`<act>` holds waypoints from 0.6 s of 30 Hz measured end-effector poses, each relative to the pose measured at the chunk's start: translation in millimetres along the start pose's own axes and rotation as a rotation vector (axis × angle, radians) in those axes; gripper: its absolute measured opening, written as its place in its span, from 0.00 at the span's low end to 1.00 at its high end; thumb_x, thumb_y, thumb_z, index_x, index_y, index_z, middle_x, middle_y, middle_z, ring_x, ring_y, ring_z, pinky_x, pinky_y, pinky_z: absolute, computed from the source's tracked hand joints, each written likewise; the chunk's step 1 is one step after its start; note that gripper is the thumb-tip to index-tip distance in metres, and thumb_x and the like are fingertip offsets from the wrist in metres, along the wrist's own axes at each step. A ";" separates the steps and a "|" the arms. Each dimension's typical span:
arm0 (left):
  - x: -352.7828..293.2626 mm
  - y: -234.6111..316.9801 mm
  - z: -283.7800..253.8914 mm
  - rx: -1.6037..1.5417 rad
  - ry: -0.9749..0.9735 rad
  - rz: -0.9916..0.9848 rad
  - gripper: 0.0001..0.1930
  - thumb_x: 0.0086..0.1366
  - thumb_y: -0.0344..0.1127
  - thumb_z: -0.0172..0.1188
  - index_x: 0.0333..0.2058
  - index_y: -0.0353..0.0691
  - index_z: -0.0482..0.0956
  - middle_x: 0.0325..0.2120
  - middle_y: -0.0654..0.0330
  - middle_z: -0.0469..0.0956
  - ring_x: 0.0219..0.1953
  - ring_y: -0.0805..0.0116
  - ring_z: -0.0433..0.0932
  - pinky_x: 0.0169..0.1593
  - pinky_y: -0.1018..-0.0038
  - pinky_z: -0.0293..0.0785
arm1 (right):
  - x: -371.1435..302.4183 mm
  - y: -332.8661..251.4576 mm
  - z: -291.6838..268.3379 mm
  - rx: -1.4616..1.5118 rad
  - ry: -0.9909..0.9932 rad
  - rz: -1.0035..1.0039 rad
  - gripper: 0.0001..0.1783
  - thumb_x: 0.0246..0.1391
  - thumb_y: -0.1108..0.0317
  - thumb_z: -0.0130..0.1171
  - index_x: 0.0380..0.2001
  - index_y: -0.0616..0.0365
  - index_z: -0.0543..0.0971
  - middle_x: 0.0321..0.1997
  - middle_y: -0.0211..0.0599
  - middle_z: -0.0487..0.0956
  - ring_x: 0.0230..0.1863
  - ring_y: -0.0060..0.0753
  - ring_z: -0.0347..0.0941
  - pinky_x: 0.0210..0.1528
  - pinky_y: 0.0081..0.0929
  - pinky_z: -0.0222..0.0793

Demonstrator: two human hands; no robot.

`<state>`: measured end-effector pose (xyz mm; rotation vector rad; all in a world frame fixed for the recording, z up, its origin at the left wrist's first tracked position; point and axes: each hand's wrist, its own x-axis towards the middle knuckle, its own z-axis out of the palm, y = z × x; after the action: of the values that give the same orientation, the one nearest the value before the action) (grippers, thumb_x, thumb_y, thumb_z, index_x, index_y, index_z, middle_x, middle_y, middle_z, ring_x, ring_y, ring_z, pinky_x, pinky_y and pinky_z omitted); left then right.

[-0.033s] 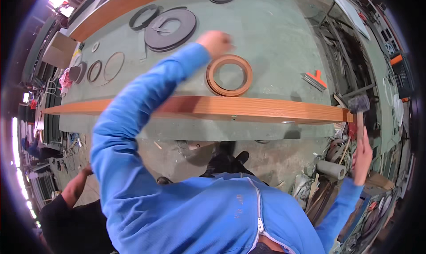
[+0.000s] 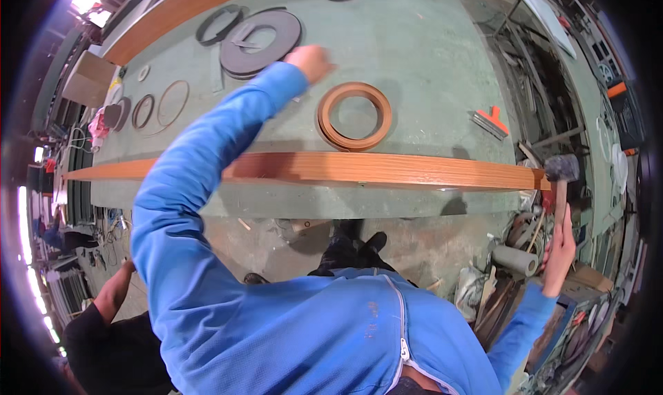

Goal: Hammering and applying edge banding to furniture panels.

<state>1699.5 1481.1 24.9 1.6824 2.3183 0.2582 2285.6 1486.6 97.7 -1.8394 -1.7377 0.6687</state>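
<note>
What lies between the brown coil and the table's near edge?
In the head view, a long wood-grain board and then a strip of tabletop lie between the brown coil and the near edge of the green table.

I could pass a hand over the pale green tabletop (image 2: 431, 70) right of centre, between the brown ring-shaped coil (image 2: 353, 88) and the orange-and-grey scraper (image 2: 494, 123). A long, orange-brown, wood-grained board (image 2: 373, 168) bars my way across mid-frame. The blue-sleeved left arm (image 2: 207, 136) cuts over it at left; a dark-headed, pale-handled mallet (image 2: 561, 168) obstructs its right end.
</note>
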 end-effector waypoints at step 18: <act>72.1 -66.8 177.9 -0.202 -0.223 -0.325 0.13 0.53 0.33 0.59 0.39 0.39 0.80 0.32 0.48 0.81 0.37 0.52 0.82 0.41 0.61 0.81 | -14.3 -10.0 -11.0 -0.112 -0.048 0.197 0.25 0.65 0.61 0.44 0.65 0.37 0.63 0.14 0.18 0.58 0.10 0.10 0.48 0.10 0.13 0.46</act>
<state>1674.1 1526.8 -171.5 1.1566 2.2658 0.2177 2284.8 1472.4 112.6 -2.1076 -1.6687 0.7095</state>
